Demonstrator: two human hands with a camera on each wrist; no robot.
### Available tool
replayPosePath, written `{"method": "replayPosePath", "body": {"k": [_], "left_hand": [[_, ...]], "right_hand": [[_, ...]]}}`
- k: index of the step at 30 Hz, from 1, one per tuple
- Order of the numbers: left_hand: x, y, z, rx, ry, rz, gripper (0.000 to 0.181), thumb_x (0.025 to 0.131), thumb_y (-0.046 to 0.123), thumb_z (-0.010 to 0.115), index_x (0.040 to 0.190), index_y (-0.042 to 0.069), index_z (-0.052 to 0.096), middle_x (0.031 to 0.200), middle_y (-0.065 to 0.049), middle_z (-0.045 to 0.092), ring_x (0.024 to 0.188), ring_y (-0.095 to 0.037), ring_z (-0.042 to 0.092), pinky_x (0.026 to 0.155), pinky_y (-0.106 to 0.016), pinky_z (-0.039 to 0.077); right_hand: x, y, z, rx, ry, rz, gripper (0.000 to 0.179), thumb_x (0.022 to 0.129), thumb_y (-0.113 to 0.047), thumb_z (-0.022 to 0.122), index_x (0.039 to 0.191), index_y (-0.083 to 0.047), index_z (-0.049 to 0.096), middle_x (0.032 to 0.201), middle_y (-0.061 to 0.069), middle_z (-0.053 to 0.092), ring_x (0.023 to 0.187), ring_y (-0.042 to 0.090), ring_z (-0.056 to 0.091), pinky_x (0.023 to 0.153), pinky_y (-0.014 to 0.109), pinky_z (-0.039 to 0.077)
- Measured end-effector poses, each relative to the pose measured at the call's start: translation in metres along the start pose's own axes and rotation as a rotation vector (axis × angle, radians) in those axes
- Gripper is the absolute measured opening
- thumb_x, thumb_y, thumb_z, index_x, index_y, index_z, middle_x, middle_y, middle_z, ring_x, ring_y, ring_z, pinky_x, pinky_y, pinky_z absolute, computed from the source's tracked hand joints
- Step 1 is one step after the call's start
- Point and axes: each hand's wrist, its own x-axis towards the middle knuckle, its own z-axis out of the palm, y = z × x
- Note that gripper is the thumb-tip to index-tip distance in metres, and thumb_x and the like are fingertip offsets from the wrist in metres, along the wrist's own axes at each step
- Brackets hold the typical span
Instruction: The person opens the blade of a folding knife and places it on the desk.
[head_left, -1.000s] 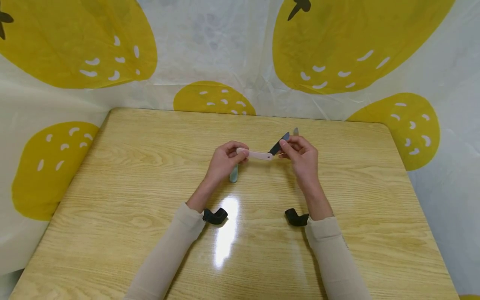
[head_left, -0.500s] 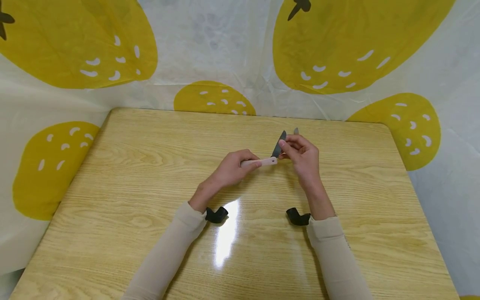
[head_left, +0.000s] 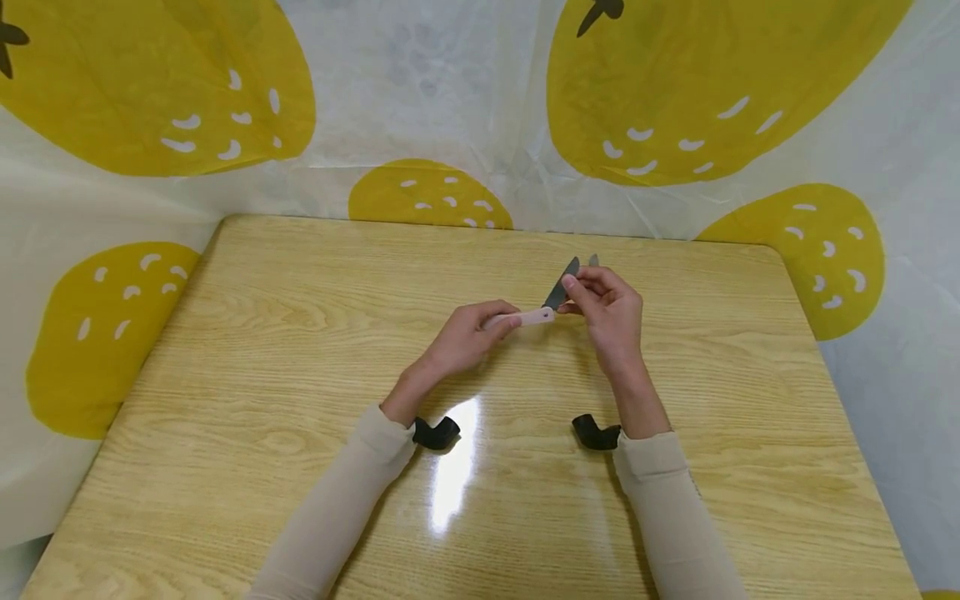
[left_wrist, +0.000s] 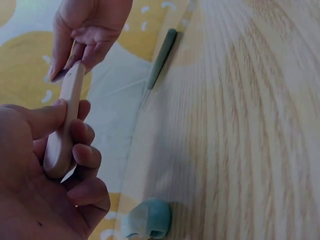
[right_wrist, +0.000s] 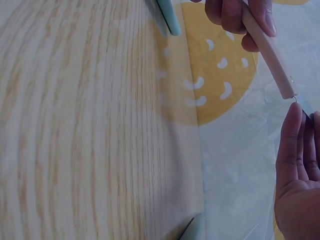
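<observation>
A folding knife with a pale pink handle [head_left: 536, 317] and a dark blade [head_left: 560, 286] is held up between both hands, blade swung out at an angle to the handle. My left hand [head_left: 463, 337] grips the handle, fingers curled under it and thumb on top. With thumb and fingertips, my right hand [head_left: 611, 321] pinches the blade; part of it is hidden there. In the left wrist view, a green-handled knife [left_wrist: 162, 57] lies on the table. Also there is a teal object [left_wrist: 148, 219], its kind unclear.
Wood-grain table [head_left: 262, 375] under both hands, with a white fruit-patterned sheet [head_left: 450, 100] hanging behind it. A greyish tip [head_left: 593, 260] shows behind the right hand. Black curved pieces [head_left: 437, 434] stick out near both cuffs.
My left hand has turned and shifted its hold along the handle, covering the teal object in the head view. The knife's angle changed slightly; the right hand keeps pinching the blade.
</observation>
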Motion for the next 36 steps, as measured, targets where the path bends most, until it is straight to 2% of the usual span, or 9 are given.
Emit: {"method": "replayPosePath", "body": {"k": [13,17,20,24,29,32,36], "left_hand": [[-0.001,-0.003,0.005,-0.111,0.091,-0.019,0.023,0.107,0.032,0.06,0.112,0.017,0.075,0.084,0.0,0.061,0.061,-0.013,0.041,0.055,-0.024,0.033],[0.0,-0.002,0.008,-0.138,0.126,-0.031,0.024,0.107,0.032,0.06,0.113,0.015,0.076,0.083,0.001,0.061,0.058,-0.012,0.039,0.052,-0.023,0.031],[0.0,-0.001,0.01,-0.152,0.149,-0.042,0.025,0.107,0.032,0.06,0.115,0.014,0.076,0.084,-0.002,0.063,0.057,-0.012,0.038,0.051,-0.023,0.03],[0.0,-0.001,0.012,-0.176,0.175,-0.05,0.026,0.107,0.031,0.06,0.116,0.012,0.075,0.086,-0.013,0.066,0.056,-0.011,0.039,0.049,-0.022,0.03],[-0.001,0.001,0.015,-0.205,0.203,-0.051,0.025,0.107,0.029,0.061,0.115,0.01,0.075,0.088,-0.017,0.065,0.057,-0.011,0.038,0.049,-0.022,0.029],[-0.002,0.002,0.016,-0.218,0.215,-0.063,0.025,0.107,0.028,0.061,0.115,0.009,0.075,0.087,-0.017,0.065,0.057,-0.011,0.038,0.049,-0.022,0.029],[0.0,0.002,0.018,-0.226,0.249,-0.068,0.024,0.107,0.027,0.061,0.113,0.009,0.075,0.084,-0.008,0.063,0.064,-0.012,0.043,0.055,-0.022,0.033]], "right_hand": [[0.003,0.002,0.003,0.124,0.045,-0.008,0.014,0.096,-0.006,0.073,0.103,0.005,0.068,0.091,0.005,0.074,0.079,0.014,0.075,0.068,0.031,0.065],[0.003,0.003,0.003,0.129,0.06,-0.005,0.014,0.097,-0.007,0.073,0.103,0.004,0.067,0.091,0.006,0.073,0.081,0.015,0.075,0.07,0.031,0.065],[0.004,0.003,0.003,0.144,0.066,0.001,0.014,0.097,-0.007,0.072,0.103,0.004,0.067,0.09,0.007,0.072,0.08,0.016,0.075,0.07,0.031,0.065],[0.004,0.003,0.003,0.178,0.072,0.008,0.013,0.097,-0.006,0.072,0.103,0.004,0.066,0.091,0.008,0.071,0.08,0.017,0.075,0.07,0.032,0.065],[0.003,0.004,0.003,0.183,0.087,0.024,0.014,0.098,-0.006,0.071,0.104,0.005,0.066,0.093,0.009,0.072,0.081,0.02,0.075,0.07,0.031,0.065],[0.002,0.004,0.004,0.183,0.095,0.033,0.014,0.098,-0.007,0.071,0.104,0.005,0.066,0.093,0.009,0.073,0.079,0.019,0.076,0.069,0.031,0.065],[0.003,0.004,0.005,0.181,0.102,0.029,0.015,0.098,-0.007,0.071,0.105,0.006,0.066,0.093,0.009,0.074,0.075,0.017,0.076,0.068,0.03,0.065]]}}
